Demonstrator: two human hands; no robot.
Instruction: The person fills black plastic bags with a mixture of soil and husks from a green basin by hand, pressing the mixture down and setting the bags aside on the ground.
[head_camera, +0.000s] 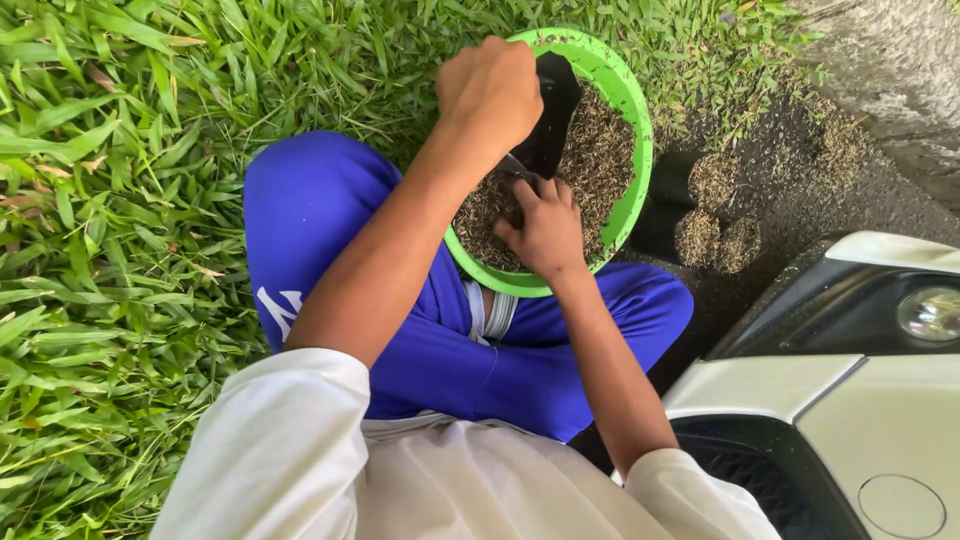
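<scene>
Black plastic pouch (553, 110), gripped in the closed left hand (490, 90), stands in a round green plastic basin (640, 160) of brown husk mix (600, 165) while the right hand (545, 225) pinches its lower edge.

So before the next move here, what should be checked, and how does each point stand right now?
1. Left hand grips the black bag: ok.
2. Bag held over the green basin: ok.
3. Right hand down in the brown husk mix: ok.
4. Basin sitting level between the knees: cannot tell.
5. Filled black bags upright beside the basin: ok.
6. How full the held bag is: cannot tell.
</scene>
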